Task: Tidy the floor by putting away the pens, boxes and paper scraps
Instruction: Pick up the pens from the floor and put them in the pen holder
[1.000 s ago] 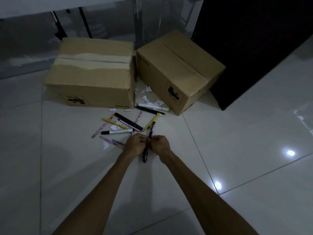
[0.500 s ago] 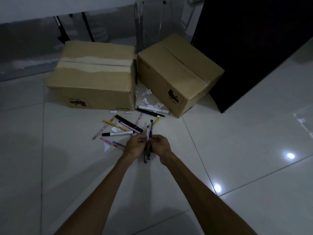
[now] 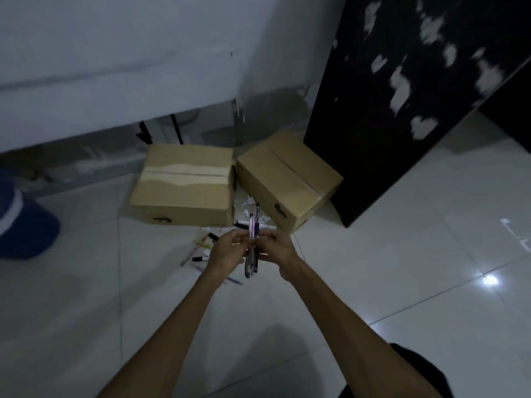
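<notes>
Pens (image 3: 252, 245) upright between our fingertips: we are pinching the bundle with left hand (image 3: 227, 251) and right hand (image 3: 274, 245), fingers curled on it, probably squaring ends. Loose pens (image 3: 201, 258) are lying just beyond and below our fingers.

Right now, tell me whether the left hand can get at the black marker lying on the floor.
Probably not yet: the left hand and the right hand both grip the bundle of pens, raised above the floor. The black marker lies uncovered beside it, so freeing that hand should suffice.
</notes>
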